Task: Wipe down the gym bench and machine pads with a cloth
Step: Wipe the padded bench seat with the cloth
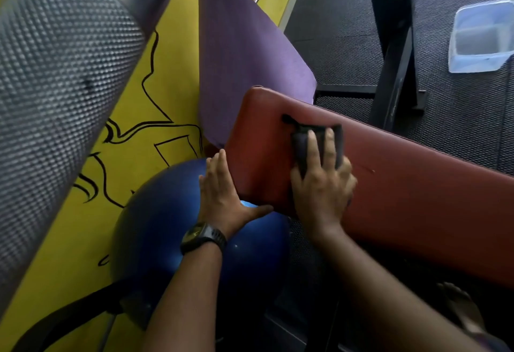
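A reddish-brown padded gym bench runs from the centre to the right edge. My right hand presses a dark cloth flat on the bench top near its left end, fingers straight over the cloth. My left hand, with a black watch on the wrist, rests with straight fingers against the bench's left end edge, thumb under the corner.
A blue exercise ball sits below the bench end. A purple mat leans on the yellow wall. A grey textured roller pad looms at upper left. Black machine frame bars and a clear plastic container lie beyond on dark flooring.
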Available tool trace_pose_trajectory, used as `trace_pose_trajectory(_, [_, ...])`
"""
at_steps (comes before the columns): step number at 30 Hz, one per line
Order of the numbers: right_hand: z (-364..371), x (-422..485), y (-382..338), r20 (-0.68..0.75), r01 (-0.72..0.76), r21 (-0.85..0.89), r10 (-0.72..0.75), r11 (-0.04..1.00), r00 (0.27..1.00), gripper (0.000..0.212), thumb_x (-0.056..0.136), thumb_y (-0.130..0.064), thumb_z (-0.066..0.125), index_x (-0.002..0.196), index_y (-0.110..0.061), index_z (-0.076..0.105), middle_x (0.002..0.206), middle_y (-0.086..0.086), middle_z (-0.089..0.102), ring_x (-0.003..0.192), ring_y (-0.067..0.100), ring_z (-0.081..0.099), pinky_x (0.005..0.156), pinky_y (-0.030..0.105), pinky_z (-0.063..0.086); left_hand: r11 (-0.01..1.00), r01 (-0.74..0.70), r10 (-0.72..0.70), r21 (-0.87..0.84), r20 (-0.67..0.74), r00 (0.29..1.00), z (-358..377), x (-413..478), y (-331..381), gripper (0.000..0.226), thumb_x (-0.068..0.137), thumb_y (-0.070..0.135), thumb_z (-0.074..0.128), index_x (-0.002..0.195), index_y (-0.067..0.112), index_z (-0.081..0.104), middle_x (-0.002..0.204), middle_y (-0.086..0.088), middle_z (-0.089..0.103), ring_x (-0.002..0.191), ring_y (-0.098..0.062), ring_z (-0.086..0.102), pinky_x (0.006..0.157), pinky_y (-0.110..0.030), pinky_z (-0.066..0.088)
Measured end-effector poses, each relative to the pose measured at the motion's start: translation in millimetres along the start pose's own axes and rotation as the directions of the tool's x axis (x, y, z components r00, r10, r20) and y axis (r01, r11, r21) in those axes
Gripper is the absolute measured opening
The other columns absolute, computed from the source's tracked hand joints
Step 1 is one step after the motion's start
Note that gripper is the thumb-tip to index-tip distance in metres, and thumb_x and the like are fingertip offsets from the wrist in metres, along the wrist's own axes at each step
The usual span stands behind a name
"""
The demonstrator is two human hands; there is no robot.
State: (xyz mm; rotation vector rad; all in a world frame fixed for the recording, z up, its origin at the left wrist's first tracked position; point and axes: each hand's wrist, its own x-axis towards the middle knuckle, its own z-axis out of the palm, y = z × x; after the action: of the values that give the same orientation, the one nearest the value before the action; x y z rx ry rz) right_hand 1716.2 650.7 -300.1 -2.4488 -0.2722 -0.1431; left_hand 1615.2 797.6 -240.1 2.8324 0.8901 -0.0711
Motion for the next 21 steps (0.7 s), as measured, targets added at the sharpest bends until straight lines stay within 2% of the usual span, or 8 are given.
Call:
trace_pose_trajectory(2, [-3.5, -36.5, -4.9, 0.001, -0.003, -0.012, 0.003, 1.000, 1.000, 0.068, 0.085, -0.043, 0.056, 0.150, -0.026, 0.047, 0.162, 0.006, 0.037, 0.111, 0.042, 0.052, 0.084, 0.051, 0.046, 1.000, -0.005, 0.005, 0.001, -0.002, 1.000, 0.4, -0.4, 0.8, 0.158, 0.049, 0.080, 0.079, 0.160, 0.016, -0.013, 0.170, -0.005, -0.001, 0.157, -0.024, -0.009, 0.121, -0.045, -0.006])
trace_pose_trajectory(4, [-2.0, -51.5, -18.4, 0.009, 0.189, 0.015, -0.190, 0.982, 0.982, 0.066, 0.085, -0.041, 0.059, 0.148, -0.024, 0.051, 0.160, 0.007, 0.040, 0.110, 0.043, 0.054, 0.083, 0.050, 0.047, 1.000, 0.003, -0.003, -0.012, -0.004, 1.000, 1.6, 1.1, 0.4, 0.153, 0.052, 0.069, 0.085, 0.161, 0.014, -0.008, 0.169, -0.007, 0.001, 0.157, -0.026, -0.005, 0.123, -0.049, -0.001])
trace_pose_trajectory(6, [1.5, -39.2, -34.5, 0.012, 0.467, 0.088, -0.470, 0.880, 0.883, 0.060, 0.090, -0.039, 0.062, 0.147, -0.026, 0.052, 0.160, 0.005, 0.039, 0.110, 0.044, 0.055, 0.085, 0.048, 0.048, 1.000, -0.011, 0.011, 0.008, 0.017, 1.000, 2.6, 3.6, -2.4, 0.143, 0.058, 0.056, 0.086, 0.161, 0.012, -0.003, 0.169, -0.011, 0.001, 0.157, -0.029, -0.004, 0.125, -0.057, 0.009])
trace_pose_trajectory(9, [3.0, 5.3, -46.1, 0.020, 0.711, 0.104, -0.716, 0.695, 0.698, 0.058, 0.093, -0.047, 0.062, 0.148, -0.032, 0.050, 0.161, -0.001, 0.038, 0.110, 0.041, 0.052, 0.081, 0.045, 0.047, 0.996, -0.081, 0.081, 0.047, 0.003, 0.997, 4.2, 5.3, -8.1, 0.140, 0.056, 0.076, 0.068, 0.162, 0.010, 0.006, 0.168, -0.013, 0.006, 0.157, -0.028, -0.001, 0.126, -0.053, 0.016])
trace_pose_trajectory(11, [4.3, 20.1, -39.4, 0.018, 0.685, 0.078, -0.688, 0.724, 0.726, 0.056, 0.093, -0.048, 0.059, 0.147, -0.035, 0.050, 0.160, -0.002, 0.039, 0.110, 0.040, 0.053, 0.079, 0.045, 0.046, 0.997, -0.062, 0.060, -0.045, -0.046, 0.997, 5.4, 3.4, -7.2, 0.147, 0.050, 0.081, 0.070, 0.161, 0.007, 0.009, 0.167, -0.012, 0.012, 0.157, -0.027, 0.002, 0.127, -0.047, 0.013])
trace_pose_trajectory(15, [5.1, -20.1, -35.9, -0.039, 0.329, 0.093, -0.326, 0.940, 0.944, 0.058, 0.092, -0.037, 0.065, 0.148, -0.031, 0.051, 0.159, 0.002, 0.042, 0.108, 0.040, 0.056, 0.081, 0.047, 0.044, 0.991, -0.010, 0.003, -0.132, -0.049, 0.999, 4.3, 0.0, -2.9, 0.146, 0.049, 0.074, 0.074, 0.160, 0.007, 0.005, 0.167, -0.013, 0.012, 0.156, -0.031, 0.008, 0.126, -0.044, 0.015])
trace_pose_trajectory(18, [4.6, -27.6, -45.8, -0.012, 0.517, 0.112, -0.519, 0.848, 0.854, 0.055, 0.094, -0.043, 0.062, 0.146, -0.030, 0.052, 0.161, 0.002, 0.039, 0.107, 0.041, 0.054, 0.081, 0.046, 0.046, 0.995, -0.097, 0.096, -0.007, -0.021, 0.995, 4.7, 6.2, -8.6, 0.126, 0.059, 0.070, 0.059, 0.160, 0.012, 0.010, 0.165, -0.017, 0.015, 0.154, -0.037, 0.013, 0.122, -0.057, 0.023])
trace_pose_trajectory(21, [4.3, 23.8, -54.1, 0.028, 0.652, 0.110, -0.658, 0.750, 0.753, 0.054, 0.097, -0.049, 0.044, 0.148, -0.033, 0.049, 0.161, 0.000, 0.038, 0.109, 0.041, 0.053, 0.078, 0.045, 0.043, 0.997, -0.058, 0.056, -0.048, -0.036, 0.998, 3.8, 6.7, -7.5, 0.144, 0.047, 0.078, 0.073, 0.160, 0.013, 0.010, 0.164, -0.007, 0.021, 0.154, -0.032, 0.017, 0.123, -0.055, 0.022])
